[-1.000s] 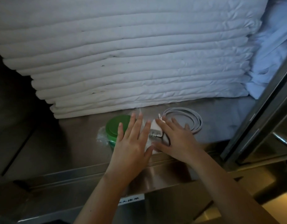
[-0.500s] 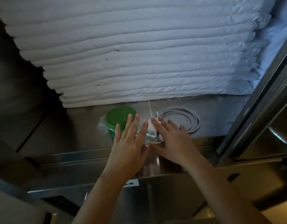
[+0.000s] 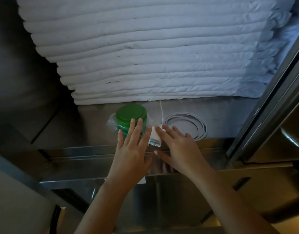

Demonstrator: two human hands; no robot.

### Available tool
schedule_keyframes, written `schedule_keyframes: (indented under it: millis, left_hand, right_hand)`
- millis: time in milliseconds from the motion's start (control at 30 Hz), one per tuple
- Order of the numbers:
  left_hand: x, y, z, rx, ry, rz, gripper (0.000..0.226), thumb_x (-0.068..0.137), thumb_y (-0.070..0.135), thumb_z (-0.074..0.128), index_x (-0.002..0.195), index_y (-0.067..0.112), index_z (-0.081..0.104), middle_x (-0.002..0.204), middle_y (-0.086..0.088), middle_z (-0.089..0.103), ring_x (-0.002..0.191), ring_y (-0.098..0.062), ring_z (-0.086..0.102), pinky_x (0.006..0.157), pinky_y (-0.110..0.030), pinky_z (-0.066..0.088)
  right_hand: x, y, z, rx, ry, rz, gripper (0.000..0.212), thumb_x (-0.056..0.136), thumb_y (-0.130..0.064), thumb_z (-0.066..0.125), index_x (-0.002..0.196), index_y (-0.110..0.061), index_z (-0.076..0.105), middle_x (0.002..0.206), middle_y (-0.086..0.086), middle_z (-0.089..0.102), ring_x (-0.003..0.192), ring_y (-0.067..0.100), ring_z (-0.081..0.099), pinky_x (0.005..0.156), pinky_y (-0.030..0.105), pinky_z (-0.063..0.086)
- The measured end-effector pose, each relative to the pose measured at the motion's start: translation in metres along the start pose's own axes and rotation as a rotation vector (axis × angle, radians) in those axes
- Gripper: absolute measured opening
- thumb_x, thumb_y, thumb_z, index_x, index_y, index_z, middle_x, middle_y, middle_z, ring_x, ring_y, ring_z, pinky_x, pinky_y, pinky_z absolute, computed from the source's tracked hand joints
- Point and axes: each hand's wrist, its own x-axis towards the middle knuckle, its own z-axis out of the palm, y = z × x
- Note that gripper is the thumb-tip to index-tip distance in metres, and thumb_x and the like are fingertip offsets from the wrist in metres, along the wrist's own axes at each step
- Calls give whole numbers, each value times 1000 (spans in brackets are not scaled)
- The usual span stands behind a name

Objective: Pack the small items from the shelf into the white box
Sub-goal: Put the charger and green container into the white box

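Reaches over the front edge of a grey metal shelf (image 3: 94, 127) with both bare arms. Lays the left grip (image 3: 131, 149) open, fingers straight and slightly spread, holding nothing, fingertips touching the near side of a round green-lidded plastic tub (image 3: 131, 114) wrapped in clear film. Sets the right grip (image 3: 179, 149) just beside it, likewise open, straight fingers resting along the right side of a small white plug-in charger block (image 3: 155, 136), thumb spread apart below at the front edge. Shows the charger block lying between the two grips, near the middle of the shelf's front edge, prongs pointing at that edge. Shows a coiled white cable (image 3: 192, 122) just right of the block, partly under the right fingers. Ends in a tall stack of folded white linen (image 3: 145, 56) along the shelf's back edge.
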Motion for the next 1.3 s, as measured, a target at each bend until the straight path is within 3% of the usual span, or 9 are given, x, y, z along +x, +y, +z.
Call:
schedule_keyframes:
  millis: [133, 300, 367, 533, 733, 967, 1067, 1200, 1300]
  left_hand:
    - [-2, -2, -1, 7, 8, -9, 74, 75, 24, 74, 138, 6, 40, 146, -23, 30, 135, -37, 14, 100, -58, 7]
    - [0, -4, -4, -5, 24, 5, 79, 79, 26, 71, 141, 15, 23, 149, -16, 19, 137, -35, 10, 102, -56, 3]
    - [-1, -5, -4, -9, 25, 2, 77, 80, 27, 70, 142, 13, 26, 149, -17, 21, 137, -34, 11, 102, -56, 5]
    - [0, -6, -4, -5, 21, -1, 76, 79, 26, 71, 141, 11, 29, 147, -21, 27, 136, -36, 14, 101, -58, 7]
    - [0, -6, -2, 3, 23, -5, 75, 74, 21, 76, 137, 5, 39, 143, -24, 34, 133, -41, 21, 98, -61, 11]
    - [-3, -8, -2, -3, -2, 0, 80, 76, 27, 74, 141, 11, 30, 147, -16, 20, 136, -35, 11, 102, -57, 6]
    - [-5, -11, -3, 21, -26, -4, 81, 73, 32, 75, 139, 9, 36, 146, -20, 27, 135, -36, 14, 101, -57, 7]
    - [-9, -14, -1, -18, -54, 5, 82, 81, 41, 65, 142, 21, 12, 150, -6, 1, 138, -24, -12, 106, -45, -10]
    - [-10, -14, 2, -40, -55, 1, 80, 82, 42, 61, 139, 24, 8, 149, -3, -2, 137, -21, -15, 105, -42, -12]
  right_hand:
    - [3, 2, 2, -17, 20, -4, 67, 92, -47, 44, 148, -30, 11, 155, 4, 18, 141, 27, 18, 108, 49, 24]
    - [19, 8, 2, -56, -14, -24, 81, 89, -49, 50, 141, -40, -11, 157, 6, 7, 142, 30, 9, 110, 51, 20]
    - [24, 9, 3, -22, -27, -26, 85, 86, -50, 54, 137, -44, -13, 157, 5, 6, 142, 32, 8, 110, 51, 20]
    - [26, 10, 8, 15, -29, -30, 84, 85, -46, 58, 144, -40, -2, 157, 3, 5, 142, 31, 10, 110, 50, 20]
    - [21, 5, 12, -6, -23, -68, 69, 93, -36, 47, 148, -31, 5, 157, 7, 4, 141, 32, 15, 111, 48, 20]
    - [11, -4, 11, 7, 67, -115, 65, 94, -23, 49, 147, -29, 13, 155, 11, 12, 135, 37, 29, 104, 48, 34]
    - [8, -6, 7, 52, 111, -170, 64, 90, -15, 56, 146, -23, 25, 152, 13, 23, 120, 39, 49, 90, 47, 47]
    - [5, -10, 2, 87, 165, -232, 71, 77, -6, 71, 140, -14, 39, 142, 17, 41, 96, 34, 64, 71, 40, 56]
    - [5, -12, 1, 48, 199, -262, 71, 73, -7, 74, 137, -13, 43, 136, 19, 48, 91, 32, 67, 67, 36, 56]
